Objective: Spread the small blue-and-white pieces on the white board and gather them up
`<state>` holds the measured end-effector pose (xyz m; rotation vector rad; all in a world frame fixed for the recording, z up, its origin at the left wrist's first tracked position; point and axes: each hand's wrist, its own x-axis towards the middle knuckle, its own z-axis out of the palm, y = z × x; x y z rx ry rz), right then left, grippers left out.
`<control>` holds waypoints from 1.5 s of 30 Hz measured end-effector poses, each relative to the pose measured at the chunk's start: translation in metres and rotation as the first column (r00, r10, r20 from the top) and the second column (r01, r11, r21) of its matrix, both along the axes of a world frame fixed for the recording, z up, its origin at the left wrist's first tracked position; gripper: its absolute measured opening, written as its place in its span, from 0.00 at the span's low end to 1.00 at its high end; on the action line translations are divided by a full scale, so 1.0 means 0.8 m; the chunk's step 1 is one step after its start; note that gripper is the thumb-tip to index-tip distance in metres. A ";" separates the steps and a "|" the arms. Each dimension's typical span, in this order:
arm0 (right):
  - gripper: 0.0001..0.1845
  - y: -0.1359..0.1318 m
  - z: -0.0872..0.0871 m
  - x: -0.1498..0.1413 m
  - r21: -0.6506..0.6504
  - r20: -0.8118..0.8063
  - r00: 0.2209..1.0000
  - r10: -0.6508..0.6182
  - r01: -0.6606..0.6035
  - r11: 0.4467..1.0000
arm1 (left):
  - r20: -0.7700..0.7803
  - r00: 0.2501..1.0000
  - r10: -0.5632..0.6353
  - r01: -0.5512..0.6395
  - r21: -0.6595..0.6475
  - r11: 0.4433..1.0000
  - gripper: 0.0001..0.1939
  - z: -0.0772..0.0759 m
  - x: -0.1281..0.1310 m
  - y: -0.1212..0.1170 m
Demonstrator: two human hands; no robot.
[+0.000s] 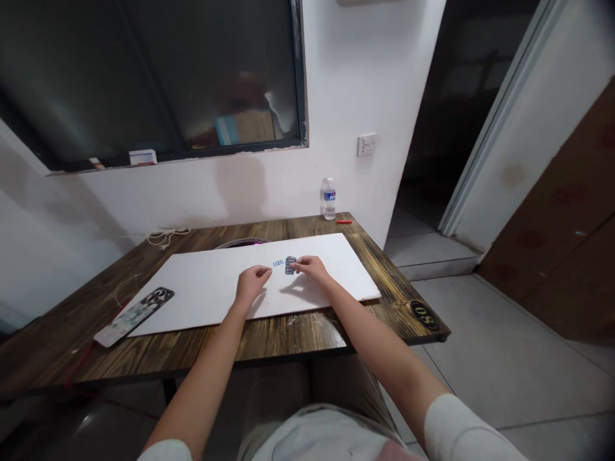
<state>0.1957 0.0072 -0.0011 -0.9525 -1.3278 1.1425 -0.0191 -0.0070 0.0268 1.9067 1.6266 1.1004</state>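
A white board (192,282) lies on the wooden table. Over its middle, my left hand (252,283) is closed in a pinch, thumb and forefinger together; whatever may be between them is too small to make out. Just beyond those fingertips sits a short row of small blue-and-white pieces (278,263). To the right, my right hand (311,267) pinches the edge of a small dark grey-blue striped piece (289,266), with its banded face showing. Whether that piece rests on the board or is raised slightly, I cannot tell.
A phone in a patterned case (134,317) lies across the board's left edge. At the back stand a water bottle (328,200) and a red pen (344,222). A white cable (168,237) is coiled at the back left. A round-edged object (235,243) shows behind the board.
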 end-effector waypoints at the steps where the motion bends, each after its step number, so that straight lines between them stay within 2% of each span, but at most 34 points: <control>1: 0.19 0.000 0.000 0.000 -0.008 -0.003 1.000 -0.004 0.004 1.000 | -0.074 0.997 0.005 -0.005 0.001 1.000 0.13 -0.001 -0.010 -0.001; 3: 0.19 0.001 -0.001 -0.001 -0.021 -0.008 1.000 -0.010 0.009 1.000 | -0.232 0.972 -0.016 0.022 0.025 0.999 0.14 -0.007 -0.030 -0.005; 5: 0.19 0.000 -0.001 -0.001 -0.025 -0.012 1.000 -0.009 0.009 1.000 | -0.366 0.927 -0.080 0.102 0.043 0.994 0.15 -0.016 -0.045 -0.013; 9: 0.18 -0.001 0.001 -0.001 -0.016 0.004 1.000 -0.002 0.002 1.000 | -0.538 0.822 -0.186 0.237 0.026 0.971 0.17 -0.033 -0.059 -0.038; 13: 0.18 -0.003 0.003 0.000 -0.022 0.023 1.000 0.000 0.001 1.000 | -0.620 0.754 -0.217 0.314 0.050 0.948 0.19 -0.037 -0.063 -0.067; 19: 0.20 -0.003 0.001 -0.001 -0.044 -0.007 1.000 0.002 -0.002 0.999 | -0.713 0.660 -0.237 0.420 0.089 0.903 0.20 -0.032 -0.073 -0.098; 24: 0.20 -0.003 -0.003 -0.003 -0.047 -0.019 1.000 -0.002 0.001 0.999 | -0.796 0.579 -0.175 0.470 0.151 0.869 0.11 -0.029 -0.073 -0.103; 28: 0.21 -0.003 -0.004 -0.004 -0.061 -0.023 1.000 -0.003 0.002 0.998 | -0.828 0.539 -0.156 0.540 0.198 0.818 0.11 -0.030 -0.074 -0.099; 31: 0.21 -0.003 -0.003 -0.004 -0.054 -0.016 1.000 -0.003 0.002 0.999 | -0.829 0.535 -0.165 0.571 0.211 0.794 0.13 -0.030 -0.076 -0.098; 34: 0.22 -0.004 -0.002 -0.004 -0.042 -0.015 1.000 0.001 -0.001 0.999 | -0.810 0.552 -0.200 0.576 0.197 0.793 0.15 -0.025 -0.075 -0.098; 40: 0.22 -0.004 0.000 -0.004 -0.010 0.045 0.999 0.031 -0.030 0.999 | -0.644 0.693 -0.323 0.527 0.147 0.837 0.15 -0.001 -0.057 -0.091; 45: 0.21 0.003 -0.007 -0.005 0.021 0.071 0.996 0.061 -0.062 0.998 | -0.460 0.817 -0.348 0.444 0.118 0.888 0.14 0.012 -0.028 -0.065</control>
